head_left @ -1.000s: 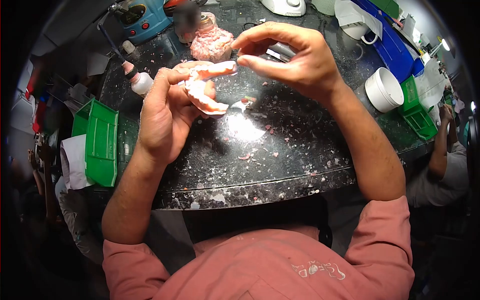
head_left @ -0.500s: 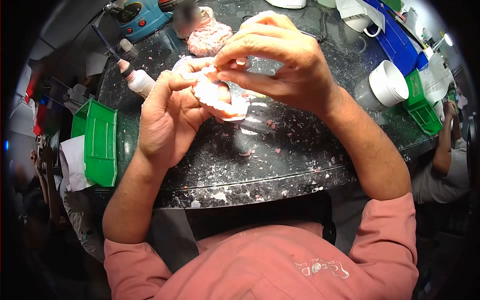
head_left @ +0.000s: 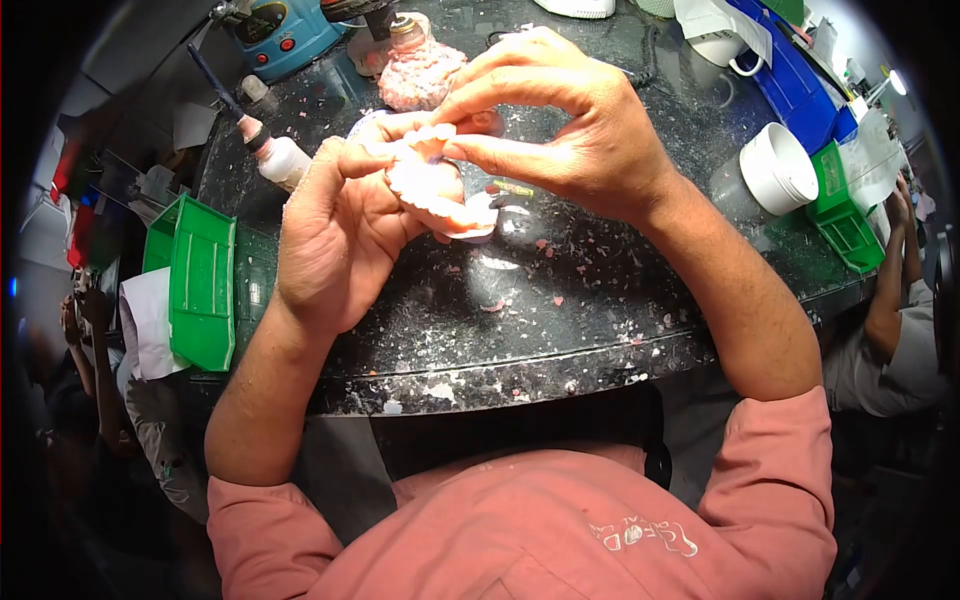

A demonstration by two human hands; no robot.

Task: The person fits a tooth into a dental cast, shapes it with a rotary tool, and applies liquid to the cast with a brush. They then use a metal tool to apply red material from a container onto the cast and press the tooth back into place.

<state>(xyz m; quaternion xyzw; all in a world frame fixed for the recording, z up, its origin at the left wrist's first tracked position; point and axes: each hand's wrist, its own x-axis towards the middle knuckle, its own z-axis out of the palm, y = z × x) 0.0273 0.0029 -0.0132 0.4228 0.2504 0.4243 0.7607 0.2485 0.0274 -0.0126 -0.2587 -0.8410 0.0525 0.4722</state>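
Note:
A denture (head_left: 425,190) with a row of teeth along its curved edge and a pinkish base lies in my left hand (head_left: 335,235). Those fingers are closed around its left side and underside, with the thumb near the top. My right hand (head_left: 595,135) comes in from the right, its thumb and forefinger pinching at the upper front rim of the denture. Strong light washes out the denture's middle. Just behind the hands stands a glass-necked burner (head_left: 420,80) coated in lumpy pink wax.
A white bottle with a dark stem (head_left: 285,163) and a blue machine (head_left: 285,40) stand at the left. Green bins flank the bench, one left (head_left: 200,285) and one right (head_left: 845,210). A white tub (head_left: 778,168) sits at right. Pink scraps dot the black bench (head_left: 560,340). Other people work at both sides.
The right fingers have shifted slightly and opened a little at the denture's front rim, showing more of its teeth. A dark blurred shape over the burner has moved up, baring its neck.

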